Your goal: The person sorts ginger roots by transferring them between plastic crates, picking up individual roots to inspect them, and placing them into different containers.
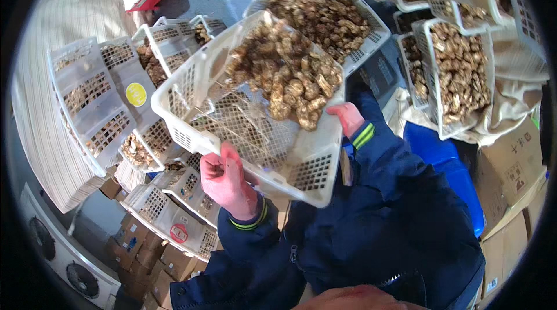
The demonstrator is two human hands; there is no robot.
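Left hand (pixel 230 185) curled round near rim of white basket (pixel 191 130); right hand (pixel 348 118) gripping right side. Basket in front of body, brown lumps (pixel 296 86) bunched toward far side. Step seems: carrying basket. Next move likely needs tight hands, steady basket. Fuller basket (pixel 374 46) just beyond.

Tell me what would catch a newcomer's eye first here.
First comes the white basket at centre, held by the left hand and right hand, lumpy brown pieces heaped toward its far side. Then come the yellow round sticker at left and the bright blue object at right.
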